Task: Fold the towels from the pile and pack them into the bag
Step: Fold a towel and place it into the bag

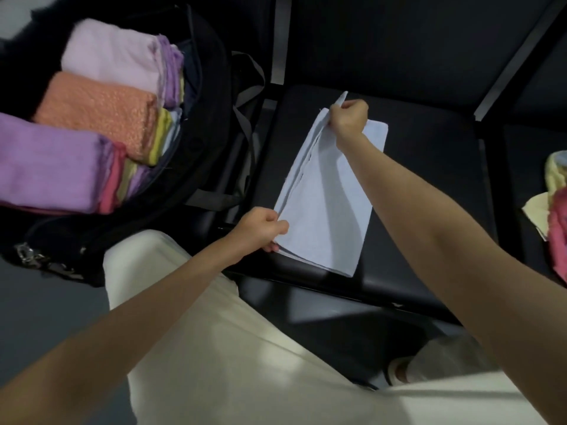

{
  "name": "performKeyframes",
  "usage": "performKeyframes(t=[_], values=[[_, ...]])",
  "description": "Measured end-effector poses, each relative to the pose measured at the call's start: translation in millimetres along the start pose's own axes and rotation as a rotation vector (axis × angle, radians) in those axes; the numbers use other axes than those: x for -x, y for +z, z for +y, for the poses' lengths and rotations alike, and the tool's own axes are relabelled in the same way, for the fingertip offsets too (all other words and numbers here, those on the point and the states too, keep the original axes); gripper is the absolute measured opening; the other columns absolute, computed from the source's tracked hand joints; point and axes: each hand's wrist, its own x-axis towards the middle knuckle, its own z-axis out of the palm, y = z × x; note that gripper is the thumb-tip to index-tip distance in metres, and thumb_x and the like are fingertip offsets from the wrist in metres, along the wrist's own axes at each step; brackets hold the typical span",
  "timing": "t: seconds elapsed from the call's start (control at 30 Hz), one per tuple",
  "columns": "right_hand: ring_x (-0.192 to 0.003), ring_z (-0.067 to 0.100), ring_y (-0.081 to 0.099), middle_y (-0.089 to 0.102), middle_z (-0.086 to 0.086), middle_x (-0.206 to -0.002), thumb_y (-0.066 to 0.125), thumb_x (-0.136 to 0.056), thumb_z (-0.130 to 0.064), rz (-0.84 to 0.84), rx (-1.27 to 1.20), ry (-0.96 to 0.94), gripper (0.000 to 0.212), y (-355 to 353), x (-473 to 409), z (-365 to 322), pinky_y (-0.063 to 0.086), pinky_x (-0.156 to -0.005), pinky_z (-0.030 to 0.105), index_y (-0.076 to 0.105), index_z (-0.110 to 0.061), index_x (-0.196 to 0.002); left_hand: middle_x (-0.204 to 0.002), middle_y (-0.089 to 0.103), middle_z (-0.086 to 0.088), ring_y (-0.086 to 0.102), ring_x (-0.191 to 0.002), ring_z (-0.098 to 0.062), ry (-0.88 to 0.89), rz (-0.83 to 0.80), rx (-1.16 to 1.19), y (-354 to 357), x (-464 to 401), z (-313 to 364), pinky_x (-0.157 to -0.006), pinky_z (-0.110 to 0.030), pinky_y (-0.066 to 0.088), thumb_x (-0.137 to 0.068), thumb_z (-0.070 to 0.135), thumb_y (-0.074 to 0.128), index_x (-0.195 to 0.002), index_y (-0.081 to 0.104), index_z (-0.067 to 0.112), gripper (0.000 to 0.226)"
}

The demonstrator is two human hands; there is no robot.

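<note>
Both hands hold a pale blue folded cloth towel point(322, 197) by its left edge over a black padded seat point(429, 167).

The left hand point(260, 230) pinches the near corner of the towel, fingers curled round the layered edge; the right hand point(348, 118) grips the far corner in the same way, lifting that edge a little while the right side of the towel lies on the seat. To the left stands an open black fabric bag point(211, 96), holding folded towels in rows: a light pink one point(110, 53), an orange one point(95, 111) and a purple one point(49, 161), with thinner yellow, pink and lilac edges beside them. At the far right edge lies a loose pile of yellow and pink towels point(555, 216), well apart from the bag.
</note>
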Motion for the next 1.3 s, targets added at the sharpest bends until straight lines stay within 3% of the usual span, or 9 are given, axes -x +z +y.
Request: performKeyframes(t=[0.1, 0.17, 0.3, 0.53, 0.67, 0.77, 0.93, 1.1, 1.3], values=[[-0.09, 0.023, 0.064, 0.063, 0.009, -0.096, 0.059, -0.083, -0.011, -0.112, 0.084, 0.004, 0.012, 16, 0, 15, 0.053, -0.086, 0.036, 0.049, -0.014, -0.087, -0.045, 0.05, 0.0, 0.065, -0.057, -0.015, 0.058, 0.057, -0.259, -7, 0, -13, -0.061, -0.032, 0.053, -0.079, 0.02, 0.06, -0.054, 0.038, 0.015, 0.034], [-0.099, 0.028, 0.063, 0.062, 0.011, -0.105, 0.058, -0.081, -0.009, -0.175, 0.127, -0.003, 0.02, 19, 3, 22, 0.052, -0.091, 0.038, 0.052, -0.013, -0.1, -0.062, 0.059, -0.005, 0.063, -0.07, -0.022, 0.05, 0.101, -0.43, -11, 3, -17, -0.072, -0.04, 0.053, -0.077, 0.028, 0.061, -0.061, 0.048, 0.015, 0.024], [-0.107, 0.022, 0.059, 0.06, 0.012, -0.12, 0.057, -0.088, -0.007, -0.281, 0.239, -0.172, 0.035, -2, 30, 29, 0.048, -0.094, 0.027, 0.054, -0.003, -0.122, -0.089, 0.062, -0.003, 0.059, -0.085, -0.022, 0.156, 0.184, -0.728, -15, 11, -18, -0.072, -0.034, 0.05, -0.082, 0.031, 0.065, -0.093, 0.055, 0.012, 0.024], [-0.094, 0.019, 0.055, 0.055, 0.011, -0.112, 0.052, -0.091, -0.018, -0.496, 0.533, -0.624, 0.028, -91, 112, 80, 0.042, -0.078, 0.025, 0.057, -0.005, -0.115, -0.113, 0.057, -0.001, 0.051, -0.103, -0.019, 0.758, 0.044, -0.919, -20, 15, -21, -0.086, -0.036, 0.046, -0.083, 0.013, 0.065, -0.11, 0.062, 0.011, 0.027], [-0.086, 0.018, 0.054, 0.054, 0.002, -0.097, 0.051, -0.082, -0.038, -0.618, 0.597, -0.825, 0.035, -138, 160, 103, 0.049, -0.07, 0.033, 0.06, -0.011, -0.102, -0.123, 0.057, 0.001, 0.051, -0.114, -0.018, 0.791, -0.056, -1.065, -16, 20, -25, -0.095, -0.033, 0.044, -0.084, 0.02, 0.062, -0.114, 0.064, 0.012, 0.031], [-0.089, 0.019, 0.055, 0.058, 0.001, -0.098, 0.067, -0.077, -0.036, -0.668, 0.718, -0.916, 0.035, -156, 180, 116, 0.048, -0.076, 0.032, 0.062, -0.013, -0.102, -0.126, 0.058, -0.001, 0.053, -0.116, -0.019, 0.791, -0.046, -1.082, -16, 21, -25, -0.094, -0.032, 0.045, -0.083, 0.013, 0.063, -0.115, 0.064, 0.009, 0.032], [-0.088, 0.025, 0.059, 0.063, 0.004, -0.103, 0.067, -0.073, -0.022, -0.61, 0.824, -1.076, 0.027, -160, 185, 133, 0.052, -0.073, 0.037, 0.067, -0.01, -0.097, -0.113, 0.067, -0.007, 0.062, -0.105, -0.025, 0.819, -0.013, -1.062, -16, 16, -24, -0.091, -0.034, 0.05, -0.077, 0.001, 0.064, -0.099, 0.07, 0.001, 0.022], [-0.074, 0.029, 0.058, 0.062, 0.008, -0.084, 0.066, -0.068, -0.004, -0.575, 0.843, -1.008, 0.012, -159, 183, 133, 0.05, -0.061, 0.036, 0.064, -0.005, -0.08, -0.097, 0.069, -0.005, 0.063, -0.094, -0.025, 0.725, 0.041, -0.998, -3, 15, -20, -0.082, -0.035, 0.052, -0.071, 0.002, 0.065, -0.086, 0.069, 0.005, 0.016], [-0.058, 0.017, 0.055, 0.065, 0.005, -0.069, 0.064, -0.076, -0.016, -0.726, 0.486, -0.504, 0.011, -186, 187, 116, 0.048, -0.058, 0.036, 0.058, -0.016, -0.066, -0.078, 0.071, 0.009, 0.064, -0.072, -0.007, 0.448, -0.161, -0.747, -4, 38, -6, -0.068, -0.025, 0.053, -0.066, 0.007, 0.075, -0.076, 0.074, 0.017, 0.014]])
